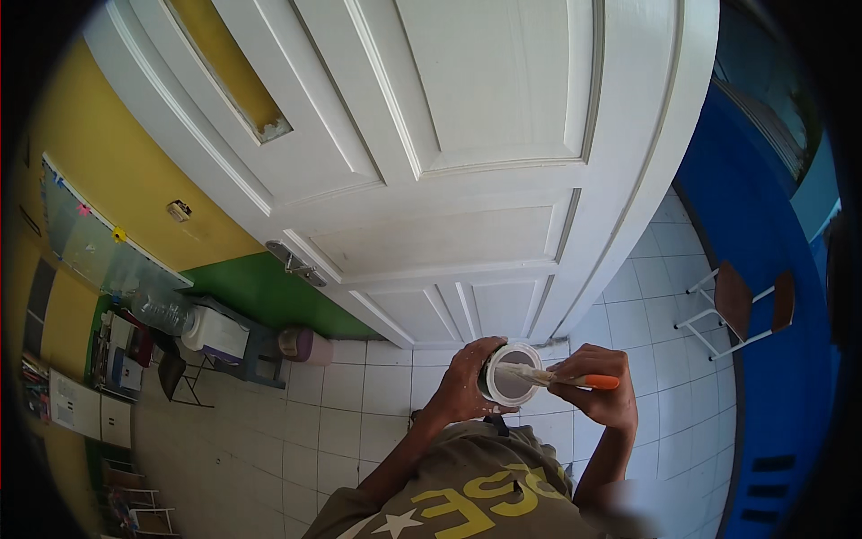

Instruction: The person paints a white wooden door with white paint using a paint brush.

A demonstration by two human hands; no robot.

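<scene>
We are wearing an olive-brown shirt [449,490] with yellow lettering and a white star, and it is filling the lower edge of the view. Just beyond it, our left hand [461,384] is clasping a round white-rimmed container [490,381] from the left side, and greyish paint [514,388] is showing inside. Our right hand [602,363] is gripping a paintbrush [544,376] by its orange-ended handle; the pale bristles are pointing left over the container's opening, though we cannot tell whether their tip is touching the paint. Ahead of us a white panelled door [503,193] is standing, carrying a metal handle [298,263]. To our right, a chair [734,301] is standing near a blue wall [763,260].
</scene>
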